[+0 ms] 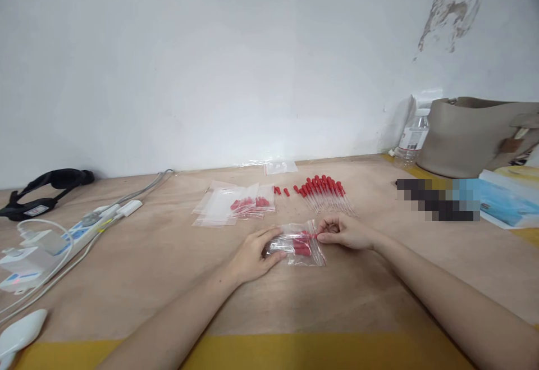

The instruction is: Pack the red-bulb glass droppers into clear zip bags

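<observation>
A clear zip bag (pixel 278 247) lies flat on the table with red-bulbed droppers (pixel 302 246) inside. Thumb and fingers of my left hand (pixel 255 255) grip its left end. At the open right end, my right hand (pixel 343 232) pinches the red bulb of a dropper whose stem points left into the bag; the fingertips partly hide it. Behind the bag, a row of loose droppers (pixel 323 190) lies with red bulbs away from me. Two more droppers (pixel 286 192) lie left of that row. Further left is a pile of clear bags (pixel 219 204), some holding red-bulbed droppers.
On the left are a power strip (pixel 80 235) with plugs and cables, a black strap-like item (pixel 46 190) and a white object (pixel 21 333). A bottle (pixel 415 137), a grey-beige bag (pixel 467 140) and a blue-and-white packet (pixel 505 199) stand or lie right. A wall borders the back.
</observation>
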A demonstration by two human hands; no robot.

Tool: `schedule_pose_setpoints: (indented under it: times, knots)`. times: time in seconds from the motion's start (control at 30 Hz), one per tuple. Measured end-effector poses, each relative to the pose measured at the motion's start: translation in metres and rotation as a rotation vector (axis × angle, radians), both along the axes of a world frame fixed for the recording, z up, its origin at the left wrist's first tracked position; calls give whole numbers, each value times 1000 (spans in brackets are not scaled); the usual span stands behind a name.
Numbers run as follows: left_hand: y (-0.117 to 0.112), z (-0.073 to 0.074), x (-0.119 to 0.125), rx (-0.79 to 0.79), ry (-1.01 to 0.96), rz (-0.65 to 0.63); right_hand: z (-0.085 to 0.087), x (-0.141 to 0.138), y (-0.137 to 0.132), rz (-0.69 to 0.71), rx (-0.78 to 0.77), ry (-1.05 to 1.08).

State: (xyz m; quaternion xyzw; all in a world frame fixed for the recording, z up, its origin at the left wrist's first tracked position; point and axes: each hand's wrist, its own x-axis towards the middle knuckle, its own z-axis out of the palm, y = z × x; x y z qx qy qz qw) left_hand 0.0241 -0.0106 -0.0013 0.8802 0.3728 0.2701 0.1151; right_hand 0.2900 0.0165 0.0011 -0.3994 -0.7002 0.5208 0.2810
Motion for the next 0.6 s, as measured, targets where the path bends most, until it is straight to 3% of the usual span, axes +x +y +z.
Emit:
schedule_pose_setpoints:
  times: [0.13,0.3,0.47,0.6]
  knots:
    - [0,0,-1,-35,14,9,1,9,2,-29,52,-20]
    - [0,1,-1,-31,28,-4,-1,-5,-6,-88,153,-20]
    - [0,0,-1,-15,36,0,-1,-13,-13,-17,200,-178]
    - [0,0,-1,-23,44,-2,3,-10,-15,-123,454,-371]
